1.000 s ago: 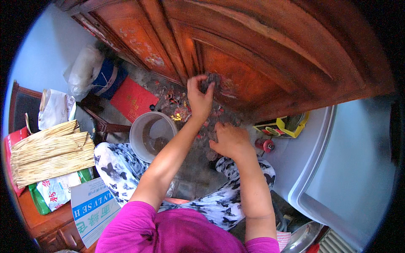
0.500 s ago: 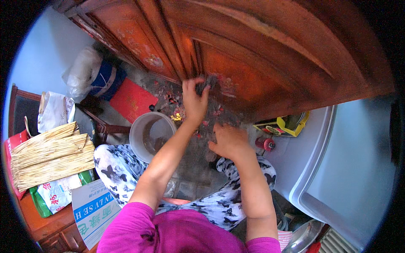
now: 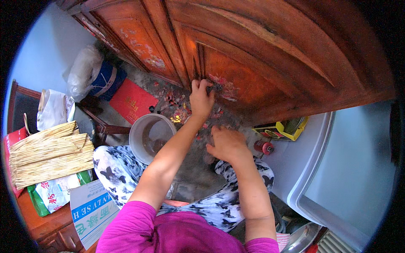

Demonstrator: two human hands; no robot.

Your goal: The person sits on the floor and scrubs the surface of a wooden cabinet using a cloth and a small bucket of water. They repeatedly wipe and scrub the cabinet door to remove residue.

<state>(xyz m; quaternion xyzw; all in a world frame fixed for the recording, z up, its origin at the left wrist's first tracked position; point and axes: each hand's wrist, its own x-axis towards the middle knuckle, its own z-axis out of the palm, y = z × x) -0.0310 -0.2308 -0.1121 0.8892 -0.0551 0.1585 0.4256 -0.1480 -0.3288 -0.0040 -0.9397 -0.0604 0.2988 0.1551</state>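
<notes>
A person's left hand (image 3: 201, 101) pinches a dark scrubbing pad (image 3: 217, 87) between thumb and curled fingers. The pad sits at the fingertips, up and to the right, by a cabinet door (image 3: 261, 90); its long axis is hidden. Just right of it lies a pale, flaky patch (image 3: 230, 91) on the door. The right hand (image 3: 229, 143), farther from the pad, hangs lower right, thumb apart from the fingers, apparently holding nothing.

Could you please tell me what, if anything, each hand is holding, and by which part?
The left hand pinches a small, dark grey, rough wad by its left side; the right hand shows nothing in its grip, palm hidden.
</notes>
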